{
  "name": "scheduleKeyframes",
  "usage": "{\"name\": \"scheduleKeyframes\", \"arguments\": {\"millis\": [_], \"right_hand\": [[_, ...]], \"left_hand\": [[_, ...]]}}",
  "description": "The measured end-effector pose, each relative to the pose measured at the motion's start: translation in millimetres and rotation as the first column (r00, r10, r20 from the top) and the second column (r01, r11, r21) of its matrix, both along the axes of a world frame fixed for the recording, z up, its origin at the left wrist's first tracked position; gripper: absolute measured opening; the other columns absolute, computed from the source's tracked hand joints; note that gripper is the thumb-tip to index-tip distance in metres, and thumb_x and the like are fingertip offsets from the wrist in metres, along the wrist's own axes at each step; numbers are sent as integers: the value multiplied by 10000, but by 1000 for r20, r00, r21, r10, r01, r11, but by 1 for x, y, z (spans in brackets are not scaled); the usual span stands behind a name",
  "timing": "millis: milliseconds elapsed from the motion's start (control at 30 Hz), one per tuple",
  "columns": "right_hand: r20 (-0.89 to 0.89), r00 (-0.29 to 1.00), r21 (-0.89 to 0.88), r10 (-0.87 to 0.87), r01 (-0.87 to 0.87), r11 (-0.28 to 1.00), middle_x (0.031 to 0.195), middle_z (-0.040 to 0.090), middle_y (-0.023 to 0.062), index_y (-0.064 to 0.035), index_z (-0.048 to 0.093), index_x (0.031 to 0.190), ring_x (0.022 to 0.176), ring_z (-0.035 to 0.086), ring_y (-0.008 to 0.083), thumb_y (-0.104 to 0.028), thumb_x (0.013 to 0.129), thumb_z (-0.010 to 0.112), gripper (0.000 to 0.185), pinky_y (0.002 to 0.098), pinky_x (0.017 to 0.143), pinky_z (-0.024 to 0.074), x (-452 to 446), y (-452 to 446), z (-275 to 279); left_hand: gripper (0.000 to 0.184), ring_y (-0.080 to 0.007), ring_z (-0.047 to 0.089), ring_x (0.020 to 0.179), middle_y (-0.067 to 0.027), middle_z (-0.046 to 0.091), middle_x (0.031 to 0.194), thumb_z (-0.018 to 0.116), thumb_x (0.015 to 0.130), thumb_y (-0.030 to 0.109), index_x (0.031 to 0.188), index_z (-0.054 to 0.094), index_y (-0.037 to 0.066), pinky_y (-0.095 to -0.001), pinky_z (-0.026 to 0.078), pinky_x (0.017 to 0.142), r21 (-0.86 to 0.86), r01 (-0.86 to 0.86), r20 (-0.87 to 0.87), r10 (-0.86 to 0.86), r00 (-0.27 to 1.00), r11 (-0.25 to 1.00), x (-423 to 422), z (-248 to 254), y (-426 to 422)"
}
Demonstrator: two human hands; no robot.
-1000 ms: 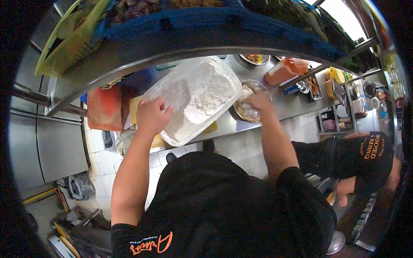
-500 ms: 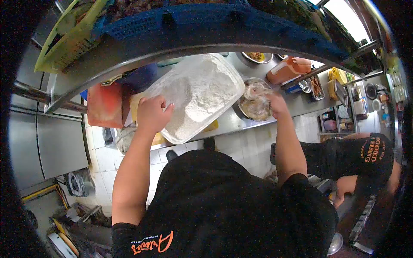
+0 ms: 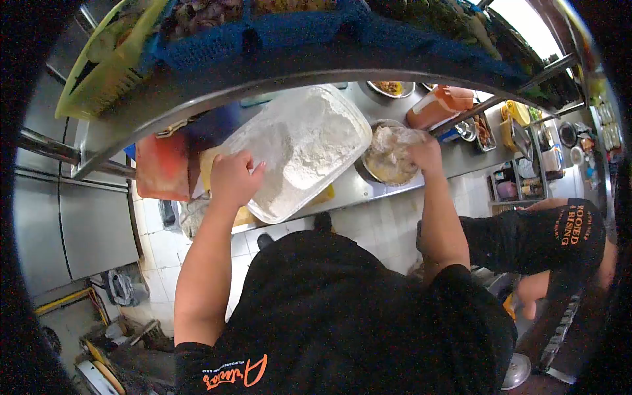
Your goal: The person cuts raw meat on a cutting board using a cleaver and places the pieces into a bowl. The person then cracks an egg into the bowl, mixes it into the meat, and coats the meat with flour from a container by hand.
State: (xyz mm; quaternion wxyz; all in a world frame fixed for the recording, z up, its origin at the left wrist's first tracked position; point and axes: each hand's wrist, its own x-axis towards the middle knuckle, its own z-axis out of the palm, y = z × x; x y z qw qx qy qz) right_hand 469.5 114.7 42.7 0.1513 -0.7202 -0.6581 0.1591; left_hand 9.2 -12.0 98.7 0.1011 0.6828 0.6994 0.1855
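Note:
A large white plastic tub (image 3: 366,137) of white flour-like powder (image 3: 320,146) lies slanted across the steel counter. My left hand (image 3: 234,178) is over its near left rim, fingers curled in and thumb held apart. I see nothing in that hand. Right of the tub is a round metal bowl (image 3: 366,172) with pale, wet-looking food pieces (image 3: 393,153) partly coated in white. My right hand (image 3: 426,157) reaches into the bowl's right side, against the pieces. Its fingertips are hidden and blurred among them.
An orange-brown container (image 3: 438,108) stands behind the bowl, with a bowl of food (image 3: 392,88) farther back. A red-stained box (image 3: 162,168) is at left. Overhead, a steel shelf (image 3: 276,78) carries blue baskets (image 3: 296,36). Another person (image 3: 526,243) bends at my right.
My right hand has shifted slightly within the bowl, and the food pieces have been turned over. The left hand stays nearly in place. The other person's arm has moved a little.

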Motion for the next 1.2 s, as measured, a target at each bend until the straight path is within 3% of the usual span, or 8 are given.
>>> {"name": "scheduleKeyframes", "arguments": {"millis": [333,433,500,567,733,833,933,1200], "right_hand": [[-644,765,99,-15,102,990,1134,683,196,20,650,1168,1055,657,276,-107,744,684,444,384,938,500,-13,-4,28],[114,974,-217,196,-168,962,1070,698,202,-15,668,1124,964,670,296,-216,726,728,450,408,935,498,7,28,-79],[207,829,-362,519,-428,828,1029,706,195,-33,677,1091,966,667,306,-269,719,745,446,433,947,492,-6,24,-93],[358,930,88,79,-118,989,946,699,192,-55,663,1085,930,667,339,-298,687,760,476,454,976,472,-77,-27,-42],[464,788,-204,404,-349,915,1031,660,247,-17,622,1147,933,659,380,-244,720,735,497,472,944,484,-36,20,-40],[-391,899,90,-197,250,964,992,688,208,64,638,1087,942,677,300,-106,784,654,347,425,808,540,-14,7,-28],[-751,641,-64,-159,169,984,951,696,141,78,654,1046,917,674,224,-47,782,633,293,356,754,546,-3,2,2],[-742,665,5,-85,132,991,1000,697,100,62,648,1083,916,665,188,7,744,624,345,293,805,517,-23,3,23]], "left_hand": [[307,-331,583,649,-111,601,645,709,787,333,694,564,79,-430,430,766,-5,14,-4,-14,1000,1000,3,0,3],[309,-333,575,642,-110,593,633,712,787,329,686,560,80,-434,428,768,23,3,6,-3,1000,1000,6,1,1],[310,-333,571,639,-110,590,631,712,787,328,683,557,82,-434,428,770,5,1,9,-1,1000,1000,4,2,3],[311,-334,567,637,-109,587,629,712,788,328,680,555,83,-434,428,772,-18,-1,13,1,1000,1000,4,2,2],[300,-336,578,653,-114,605,663,707,796,334,697,576,83,-433,430,785,-34,-23,36,24,999,999,4,3,-1],[302,-332,598,670,-113,616,675,706,795,338,706,585,76,-436,431,783,41,-7,11,7,1000,999,2,4,-4],[313,-326,612,683,-113,619,676,702,792,347,709,586,68,-438,432,778,3,0,13,0,1000,1000,3,2,-1],[316,-324,595,656,-105,610,650,698,785,350,691,568,78,-435,435,771,-23,3,9,-3,1000,1000,4,1,1]]}}
